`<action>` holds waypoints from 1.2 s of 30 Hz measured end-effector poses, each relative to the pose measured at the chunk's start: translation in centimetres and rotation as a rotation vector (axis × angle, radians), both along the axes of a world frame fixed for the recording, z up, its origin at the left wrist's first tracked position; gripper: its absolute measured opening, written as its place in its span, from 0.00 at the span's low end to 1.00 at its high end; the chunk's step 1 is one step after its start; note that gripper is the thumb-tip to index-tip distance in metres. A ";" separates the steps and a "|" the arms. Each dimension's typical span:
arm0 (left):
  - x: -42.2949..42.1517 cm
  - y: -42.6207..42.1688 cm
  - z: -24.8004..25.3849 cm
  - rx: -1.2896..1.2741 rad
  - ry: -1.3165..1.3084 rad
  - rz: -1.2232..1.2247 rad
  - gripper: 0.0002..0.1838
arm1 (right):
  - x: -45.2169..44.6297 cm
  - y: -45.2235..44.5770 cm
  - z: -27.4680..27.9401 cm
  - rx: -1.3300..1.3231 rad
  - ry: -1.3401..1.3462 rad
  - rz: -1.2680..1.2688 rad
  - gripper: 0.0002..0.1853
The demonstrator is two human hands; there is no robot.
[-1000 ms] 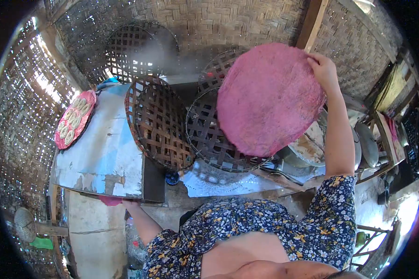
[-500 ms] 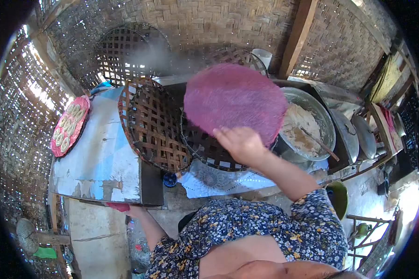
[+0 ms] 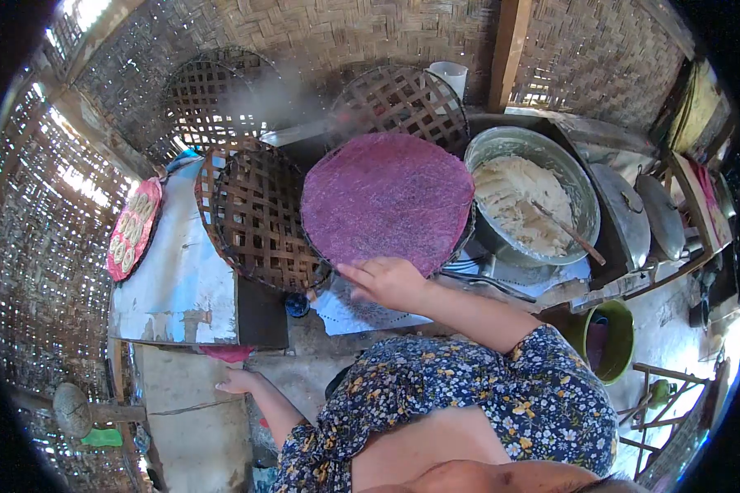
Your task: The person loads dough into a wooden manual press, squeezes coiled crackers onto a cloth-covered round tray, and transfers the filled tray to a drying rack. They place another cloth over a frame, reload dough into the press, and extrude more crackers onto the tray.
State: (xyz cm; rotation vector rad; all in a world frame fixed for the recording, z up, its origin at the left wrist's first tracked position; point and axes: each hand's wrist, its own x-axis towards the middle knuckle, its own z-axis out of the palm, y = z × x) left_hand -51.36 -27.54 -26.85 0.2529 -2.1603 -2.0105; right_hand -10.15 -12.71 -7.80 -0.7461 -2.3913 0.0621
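Observation:
A round pink cloth [image 3: 386,201] lies flat over a woven bamboo tray in the middle. At the cloth's near edge is my right hand [image 3: 384,282], its fingers apart and touching the rim. My left hand [image 3: 237,380] is low beside the table's near side, just below a hanging bit of pink cloth [image 3: 226,352]; its fingers look apart and nothing shows in them. Left of the covered tray leans a bare lattice tray [image 3: 263,214]. To the right stands a large metal basin [image 3: 584,193] of pale dough [image 3: 522,201] with a wooden stick in it.
A pink-lined tray [image 3: 136,230] with several coiled dough pieces sits on the table [image 3: 173,283] at left. More lattice trays [image 3: 399,107] stand behind, near a white cup [image 3: 450,76]. Metal lids [image 3: 621,209] are at right, above a green bucket [image 3: 610,341].
The pink cloth has come down from its raised, tilted position onto the middle tray. My right hand has moved left to its near edge. My left hand has moved off the lower pink cloth.

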 end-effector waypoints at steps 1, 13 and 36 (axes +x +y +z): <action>0.1 -0.2 0.2 -0.052 0.007 -0.001 0.30 | 0.8 -0.2 0.8 0.006 0.050 0.003 0.21; 18.0 4.3 15.2 0.021 0.795 -0.638 0.21 | 28.0 -5.7 -5.2 -0.627 -0.549 -0.847 0.26; 25.5 16.2 13.5 0.498 -0.354 -1.470 0.31 | 35.9 -11.6 -5.8 -1.286 0.527 -0.547 0.35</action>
